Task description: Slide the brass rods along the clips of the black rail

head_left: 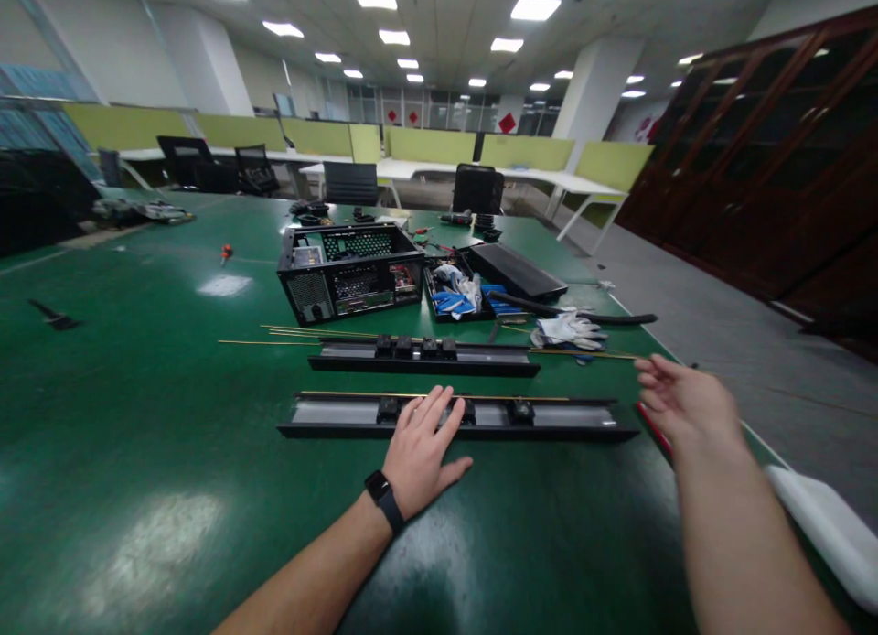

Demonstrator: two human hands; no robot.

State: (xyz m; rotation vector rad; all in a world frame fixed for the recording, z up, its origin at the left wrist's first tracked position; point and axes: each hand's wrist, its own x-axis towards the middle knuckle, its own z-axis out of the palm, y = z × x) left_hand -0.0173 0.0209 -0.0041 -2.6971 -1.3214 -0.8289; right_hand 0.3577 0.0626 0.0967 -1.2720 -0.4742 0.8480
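My left hand, a dark watch on its wrist, lies with fingers stretched over the nearer long black channel. Its fingertips rest about the small black blocks set along that channel, partly hiding them. A thin brass-coloured rod lies along the channel's far edge. Out to the right, my right hand is closed in a pinch at the end of another thin brass-coloured rod. That rod stretches left toward the second black channel, which carries several black blocks. More rods stick out past its left end.
Behind the channels stand an open black computer case and a black tray of gloves. White gloves and a black tube lie at right. A red object sits below my right hand; a white object is nearby.
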